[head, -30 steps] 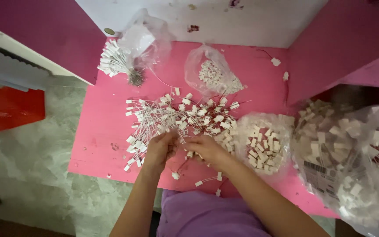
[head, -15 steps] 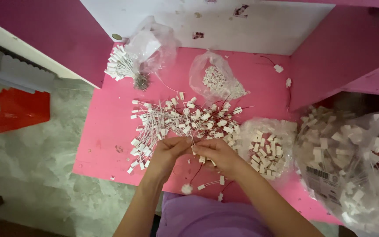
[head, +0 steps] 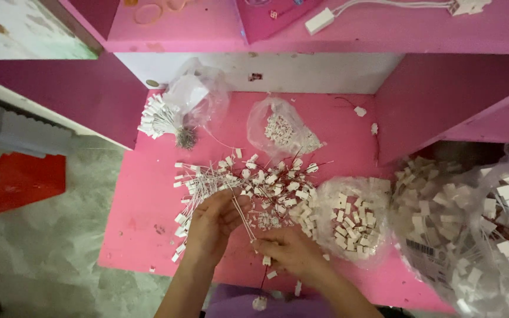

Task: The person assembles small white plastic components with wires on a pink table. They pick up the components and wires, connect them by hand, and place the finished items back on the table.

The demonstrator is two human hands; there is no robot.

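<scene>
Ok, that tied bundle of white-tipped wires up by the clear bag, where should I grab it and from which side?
Probably grip the tied bundle at its narrow bound end, coming from the near side. The wires gather tightly there, while the white connector tips fan out loosely towards the far left, and the clear bag crowds the far right.

On the desk (head: 142,235), I see the loose wire pile (head: 248,182) at centre, one connector bag (head: 351,221) to its right, another bag (head: 281,129) behind it, and a wire bundle (head: 163,121) (bagged) behind-left.

bare forearms (head: 191,282), purple garment (head: 243,303) (lap)
</scene>
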